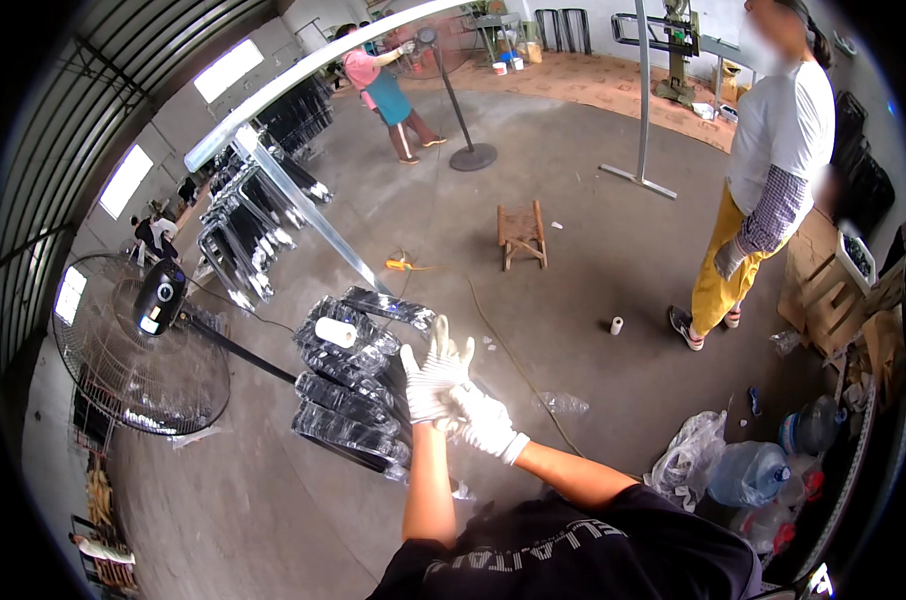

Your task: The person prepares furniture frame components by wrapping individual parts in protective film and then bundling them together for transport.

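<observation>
Both my hands wear white knitted gloves and are raised in front of me, touching each other. My left hand (pixel 435 378) points upward with its fingers spread, holding nothing. Against the heel of it lies my right hand (pixel 487 424), its fingers closed on the left glove near the palm and wrist; the fingertips are partly hidden. Just left of my hands, black frame-like pieces wrapped in clear plastic (pixel 345 393) lie in a stack on the floor. A white roll (pixel 335 332) rests on top of that stack.
A black pedestal fan (pixel 161 300) stands left, by a metal rack (pixel 308 215). Ahead are a small wooden stool (pixel 522 225), a cable (pixel 508 355) and another white roll (pixel 616 326). One person (pixel 781 130) stands right. Large plastic bottles (pixel 748 474) lie lower right.
</observation>
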Demonstrator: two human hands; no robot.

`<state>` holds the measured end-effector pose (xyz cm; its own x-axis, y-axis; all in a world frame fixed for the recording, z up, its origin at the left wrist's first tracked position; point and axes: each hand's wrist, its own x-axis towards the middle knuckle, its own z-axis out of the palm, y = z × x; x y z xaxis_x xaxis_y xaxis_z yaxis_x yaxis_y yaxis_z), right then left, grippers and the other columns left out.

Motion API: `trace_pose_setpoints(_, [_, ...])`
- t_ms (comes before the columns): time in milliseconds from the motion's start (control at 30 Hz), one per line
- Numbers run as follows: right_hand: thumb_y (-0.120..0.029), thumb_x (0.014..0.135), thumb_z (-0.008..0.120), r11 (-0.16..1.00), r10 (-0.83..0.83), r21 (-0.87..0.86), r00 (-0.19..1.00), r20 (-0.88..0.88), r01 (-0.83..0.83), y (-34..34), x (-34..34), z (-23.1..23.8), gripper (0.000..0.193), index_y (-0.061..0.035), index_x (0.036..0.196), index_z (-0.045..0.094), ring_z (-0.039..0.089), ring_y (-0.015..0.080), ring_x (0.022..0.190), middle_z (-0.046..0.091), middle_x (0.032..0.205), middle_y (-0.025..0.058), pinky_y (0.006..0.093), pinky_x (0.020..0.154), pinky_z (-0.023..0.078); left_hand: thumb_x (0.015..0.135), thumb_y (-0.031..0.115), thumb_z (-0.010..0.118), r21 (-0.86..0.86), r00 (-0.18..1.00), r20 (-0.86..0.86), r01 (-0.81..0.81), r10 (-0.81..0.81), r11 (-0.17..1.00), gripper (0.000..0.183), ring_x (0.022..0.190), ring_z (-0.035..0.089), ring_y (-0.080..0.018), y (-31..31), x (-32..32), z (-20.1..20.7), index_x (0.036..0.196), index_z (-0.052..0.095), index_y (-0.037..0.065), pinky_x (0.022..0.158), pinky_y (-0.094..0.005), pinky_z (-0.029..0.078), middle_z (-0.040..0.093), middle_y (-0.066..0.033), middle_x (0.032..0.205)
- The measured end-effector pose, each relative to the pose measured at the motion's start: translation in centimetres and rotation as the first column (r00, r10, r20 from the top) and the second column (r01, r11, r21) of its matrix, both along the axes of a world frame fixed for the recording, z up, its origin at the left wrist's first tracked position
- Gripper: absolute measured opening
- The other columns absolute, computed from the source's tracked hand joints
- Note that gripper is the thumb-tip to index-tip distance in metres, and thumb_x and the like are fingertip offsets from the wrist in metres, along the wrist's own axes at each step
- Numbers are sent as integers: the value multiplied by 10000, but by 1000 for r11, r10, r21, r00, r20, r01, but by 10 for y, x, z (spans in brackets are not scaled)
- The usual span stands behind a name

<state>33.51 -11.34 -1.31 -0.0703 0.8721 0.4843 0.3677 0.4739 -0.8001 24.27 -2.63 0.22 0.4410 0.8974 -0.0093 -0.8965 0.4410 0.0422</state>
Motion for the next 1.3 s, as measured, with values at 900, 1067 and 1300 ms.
trace_pose_setpoints(900, [-125,868,570,708,405,-479,854,-326,-519,-24,-15,-16,180,-44,1025,601,554,123,887,603,929,31,260,794,450,922,137,312,199,913,-182,-330,365,923,445,1333,247,-273,-17,-35,-16,1364,320,85,1109,-493,180,298,-46,1438])
trace_pose_setpoints(1067, [-265,855,578,734,48,-615,925,-377,-289,2,10,-31,300,-34,1046,562,564,164,772,614,829,80,294,671,454,884,52,418,202,859,-476,-104,190,974,489,1284,332,-244,-19,-38,-44,1360,309,45,1069,-395,289,349,-129,1386])
trace_pose_setpoints(1300, [-317,829,582,798,-196,-589,979,-51,129,0,17,-31,288,-55,945,555,607,269,795,626,880,143,364,706,464,876,25,429,102,204,-977,147,71,984,358,1020,568,-233,-39,-43,-110,1230,475,1,857,-301,464,592,-130,1119])
